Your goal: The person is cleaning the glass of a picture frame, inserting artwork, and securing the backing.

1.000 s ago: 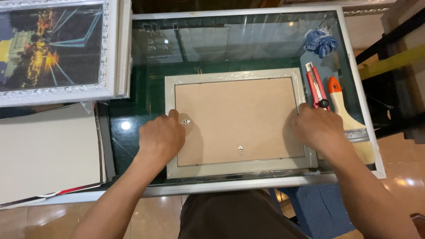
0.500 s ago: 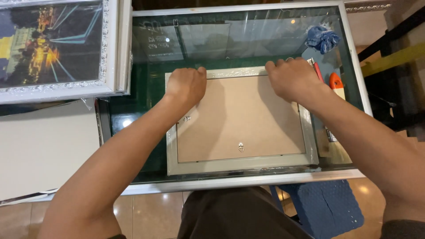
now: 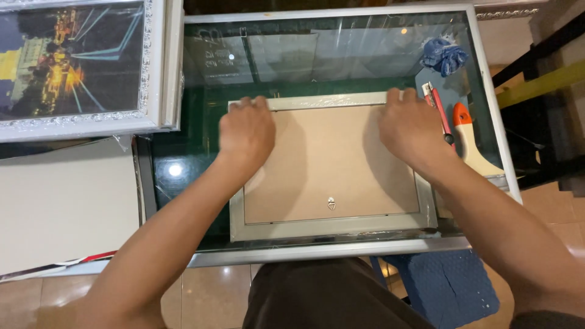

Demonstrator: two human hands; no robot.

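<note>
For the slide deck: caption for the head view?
Both hands, left and right, press the far edge of a face-down grey picture frame.

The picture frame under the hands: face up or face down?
Face down: the picture frame shows its brown backing board and small metal hanger.

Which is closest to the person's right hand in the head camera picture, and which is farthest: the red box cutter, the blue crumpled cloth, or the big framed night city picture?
From the right hand:
1. Red box cutter, just beside the hand on its right.
2. Blue crumpled cloth, up in the table's far right corner.
3. Framed night city picture in its white ornate frame, far off to the left, beyond the left hand.
</note>
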